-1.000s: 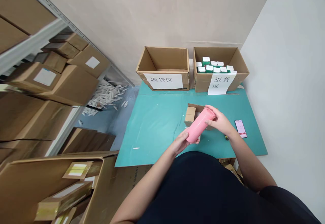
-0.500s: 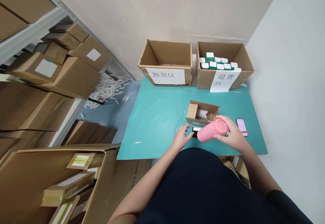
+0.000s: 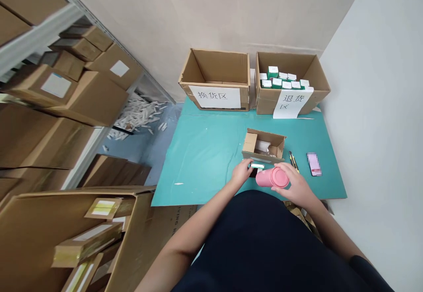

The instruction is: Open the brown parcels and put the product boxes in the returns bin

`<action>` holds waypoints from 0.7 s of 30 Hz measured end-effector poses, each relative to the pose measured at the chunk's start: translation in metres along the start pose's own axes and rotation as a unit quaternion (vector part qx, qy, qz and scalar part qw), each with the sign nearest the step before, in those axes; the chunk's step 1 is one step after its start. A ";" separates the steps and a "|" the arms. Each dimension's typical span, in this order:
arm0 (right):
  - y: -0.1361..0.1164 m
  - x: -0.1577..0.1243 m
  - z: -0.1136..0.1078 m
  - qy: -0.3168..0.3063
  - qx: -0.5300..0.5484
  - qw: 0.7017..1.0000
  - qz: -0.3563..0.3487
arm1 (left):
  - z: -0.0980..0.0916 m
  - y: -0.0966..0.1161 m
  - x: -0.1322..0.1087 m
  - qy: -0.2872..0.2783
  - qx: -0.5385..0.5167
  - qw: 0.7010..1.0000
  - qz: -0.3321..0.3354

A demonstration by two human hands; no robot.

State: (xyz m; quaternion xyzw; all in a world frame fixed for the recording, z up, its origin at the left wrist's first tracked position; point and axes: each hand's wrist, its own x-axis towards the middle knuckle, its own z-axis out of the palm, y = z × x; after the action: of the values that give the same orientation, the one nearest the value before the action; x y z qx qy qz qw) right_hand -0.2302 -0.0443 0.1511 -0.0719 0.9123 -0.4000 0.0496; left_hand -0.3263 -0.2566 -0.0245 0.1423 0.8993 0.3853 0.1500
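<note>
The left hand (image 3: 242, 171) has its fingers bent at the edge of a small box (image 3: 257, 166), perhaps to keep it steady. I can't tell if they pinch it. Just behind sits an open brown box (image 3: 249, 143), its top up so things are easy to reach. The pink cup (image 3: 272, 177) is tipped above the green table (image 3: 205, 159). The right hand (image 3: 294, 186) wraps around it, probably so it won't drop. The knife (image 3: 294, 162) and phone (image 3: 313, 164) lie aside, likely out of the way.
</note>
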 end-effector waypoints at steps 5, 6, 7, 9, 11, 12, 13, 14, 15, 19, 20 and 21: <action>0.010 -0.007 0.018 0.019 0.002 1.000 0.005 | 0.011 -0.001 0.004 0.024 -0.014 1.000 -0.002; 0.012 -0.007 0.021 0.025 0.006 1.000 0.005 | 0.012 -0.002 0.006 0.031 -0.019 0.999 -0.005; 0.013 -0.007 0.024 0.030 0.012 0.999 0.005 | 0.013 -0.004 0.007 0.037 -0.023 0.999 -0.007; 0.016 -0.007 0.030 0.041 0.023 0.999 0.007 | 0.015 -0.008 0.010 0.040 -0.033 0.999 -0.007; 0.019 -0.005 0.036 0.052 0.036 0.998 0.012 | 0.015 -0.012 0.013 0.033 -0.051 0.998 -0.001; 0.021 -0.004 0.038 0.058 0.043 0.997 0.013 | 0.015 -0.014 0.014 0.027 -0.064 0.998 0.003; 0.024 -0.002 0.041 0.064 0.050 0.997 0.013 | 0.015 -0.016 0.016 0.022 -0.081 0.996 0.008; 0.026 0.001 0.044 0.070 0.057 0.996 0.011 | 0.015 -0.018 0.017 0.018 -0.100 0.995 0.012; 0.029 0.003 0.046 0.076 0.064 0.995 0.007 | 0.014 -0.020 0.017 0.016 -0.118 0.993 0.016; 0.040 0.015 0.050 0.074 0.072 0.995 -0.007 | 0.013 -0.026 0.020 0.009 -0.156 0.987 0.032; 0.042 0.018 0.050 0.066 0.065 0.996 -0.008 | 0.012 -0.027 0.020 0.007 -0.151 0.988 0.035; 0.043 0.020 0.048 0.055 0.053 0.997 -0.010 | 0.011 -0.027 0.021 0.005 -0.142 0.989 0.037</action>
State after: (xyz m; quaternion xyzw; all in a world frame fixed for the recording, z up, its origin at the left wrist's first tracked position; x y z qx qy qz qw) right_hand -0.2463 -0.0534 0.0861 -0.0564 0.8904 -0.4516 -0.0006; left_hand -0.3447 -0.2597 -0.0553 0.1508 0.8304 0.5151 0.1496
